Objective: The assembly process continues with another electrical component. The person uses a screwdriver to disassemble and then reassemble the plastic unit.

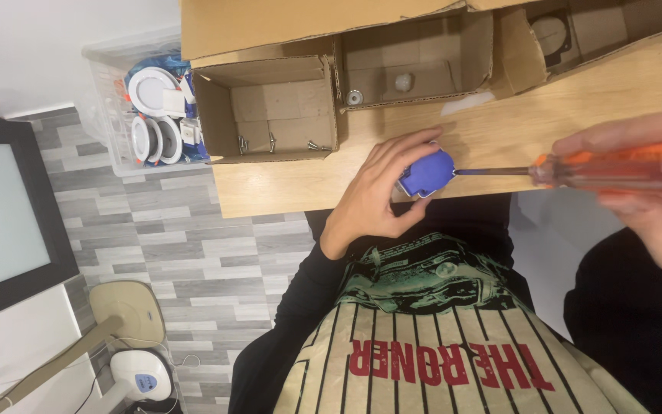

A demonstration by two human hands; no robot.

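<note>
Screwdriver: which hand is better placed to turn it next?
Probably the right. The right hand already grips the orange-handled screwdriver, whose tip meets the blue plastic part; the left hand holds that part.

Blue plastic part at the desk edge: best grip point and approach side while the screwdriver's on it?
Probably pinch the blue plastic part across its two broad faces, from the side away from the screwdriver. The left hand holds it that way, wrapping its far end. The shaft enters the other end, held by the right hand, so that end stays clear.
</note>
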